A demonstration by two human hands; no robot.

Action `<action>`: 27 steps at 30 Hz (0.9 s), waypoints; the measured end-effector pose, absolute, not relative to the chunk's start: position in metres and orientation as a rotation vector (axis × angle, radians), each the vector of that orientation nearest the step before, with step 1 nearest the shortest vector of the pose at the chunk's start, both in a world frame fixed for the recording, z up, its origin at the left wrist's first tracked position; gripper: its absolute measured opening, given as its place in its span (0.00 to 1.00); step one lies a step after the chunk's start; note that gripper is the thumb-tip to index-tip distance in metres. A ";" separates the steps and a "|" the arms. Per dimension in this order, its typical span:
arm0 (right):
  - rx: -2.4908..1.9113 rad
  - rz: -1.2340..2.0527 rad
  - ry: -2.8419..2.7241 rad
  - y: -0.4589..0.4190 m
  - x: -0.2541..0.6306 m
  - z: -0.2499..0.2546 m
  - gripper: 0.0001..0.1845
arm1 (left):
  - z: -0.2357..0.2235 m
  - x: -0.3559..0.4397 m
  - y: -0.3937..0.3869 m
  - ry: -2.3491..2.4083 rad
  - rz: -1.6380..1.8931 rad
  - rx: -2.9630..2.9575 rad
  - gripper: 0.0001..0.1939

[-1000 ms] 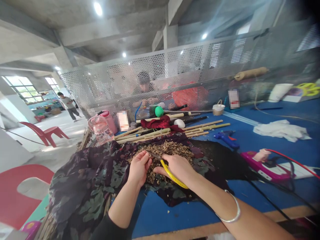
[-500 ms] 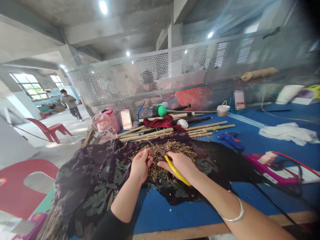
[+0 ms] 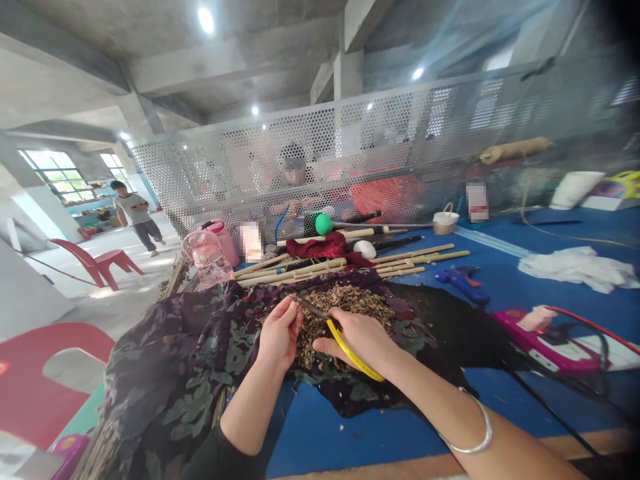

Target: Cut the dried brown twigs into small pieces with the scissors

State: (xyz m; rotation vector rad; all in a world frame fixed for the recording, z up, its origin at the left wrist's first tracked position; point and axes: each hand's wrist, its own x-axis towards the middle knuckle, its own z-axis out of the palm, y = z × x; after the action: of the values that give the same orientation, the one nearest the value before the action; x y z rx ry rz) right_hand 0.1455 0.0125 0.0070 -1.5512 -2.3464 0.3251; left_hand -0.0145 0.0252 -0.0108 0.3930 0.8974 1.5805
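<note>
Yellow-handled scissors [image 3: 345, 348] are in my right hand [image 3: 364, 337], their dark blades pointing up and left. The blade tips are close to the fingertips of my left hand [image 3: 280, 332]. That hand is closed in a pinch, and whatever lies between its thumb and finger is too small to make out. Beneath and behind both hands spreads a heap of dried brown plant bits [image 3: 360, 301]. It rests on a dark, leaf-patterned cloth [image 3: 165, 360] draped over the blue table [image 3: 320, 433].
Bamboo sticks [image 3: 300, 270], dark red cloth [image 3: 317, 247] and a green ball [image 3: 324, 224] lie beyond the heap. To the right are a blue glue gun [image 3: 463, 283], white gloves [image 3: 580, 268] and a magenta power strip [image 3: 545, 343]. A perforated screen [image 3: 240, 167] stands behind; one person walks at left.
The scissor blades swung up away from my left fingertips, then came back down beside them. My left hand keeps its pinch. In the background, the walking person has stepped forward.
</note>
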 end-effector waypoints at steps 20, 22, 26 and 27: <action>-1.470 0.256 -2.339 0.012 0.145 0.008 0.32 | -0.014 -0.012 0.018 0.994 1.615 0.848 0.20; -1.477 0.235 -2.343 0.012 0.145 0.009 0.32 | -0.015 -0.013 0.018 0.992 1.613 0.868 0.19; -1.508 0.207 -2.361 0.012 0.144 0.008 0.31 | -0.016 -0.016 0.019 0.992 1.605 0.884 0.18; -1.521 0.207 -2.364 0.012 0.145 0.008 0.30 | -0.017 -0.016 0.019 0.999 1.600 0.888 0.18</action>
State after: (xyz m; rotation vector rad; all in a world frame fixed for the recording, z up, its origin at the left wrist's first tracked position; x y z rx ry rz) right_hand 0.1445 0.0121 0.0080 -1.5209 -2.3643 0.2065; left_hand -0.0161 0.0188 -0.0168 0.8880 0.9990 1.5997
